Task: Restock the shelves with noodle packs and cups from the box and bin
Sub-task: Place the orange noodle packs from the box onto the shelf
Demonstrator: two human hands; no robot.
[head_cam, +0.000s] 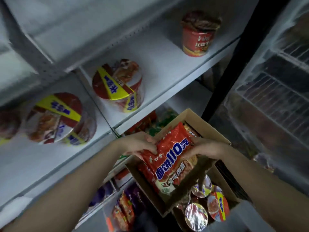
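Because the noodle pack [168, 154] is wide and floppy, the left hand [138, 143] and right hand [203, 148] clasp its opposite edges, holding it above the box [199, 120], seemingly bound for the shelf [160, 67].

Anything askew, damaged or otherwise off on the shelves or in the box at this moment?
Only one thing: the small red cup on the white shelf has a crumpled, dented-looking top. The two larger bowls look intact. Both hands hold a red noodle pack over the cardboard box; nothing has spilled.
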